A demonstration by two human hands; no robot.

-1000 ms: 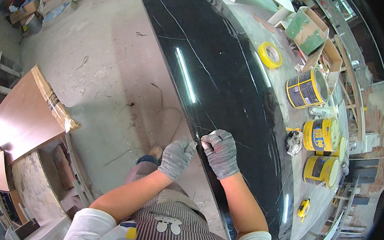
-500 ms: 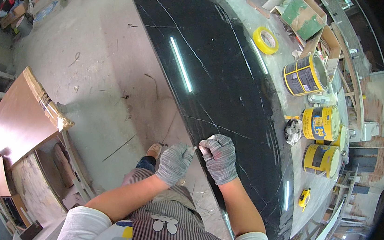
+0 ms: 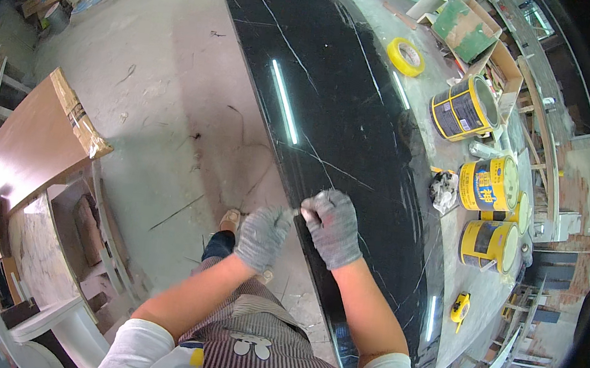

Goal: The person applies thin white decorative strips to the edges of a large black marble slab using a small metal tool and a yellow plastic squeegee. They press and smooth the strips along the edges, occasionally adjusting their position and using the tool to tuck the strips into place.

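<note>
A long black stone slab with white veins stretches away in front of me, glossy and reflecting the lights. Both hands wear grey knitted gloves at its left edge. My right hand is closed over the slab's near part, thumb and fingers pinched together. Just off the edge, above the floor, my left hand is closed too, slightly blurred. A small pale bit shows between the two hands, too small to make out. Whatever each set of fingers grips is hidden.
Right of the slab lie yellow tape, an open can, yellow cans, a crumpled bag and a tape measure. A cardboard box stands farther back. A brown panel leans at left.
Both hands have moved slightly up and left along the slab's edge, fingers still closed. The view has shifted a little; the cans and tape have not been touched.
</note>
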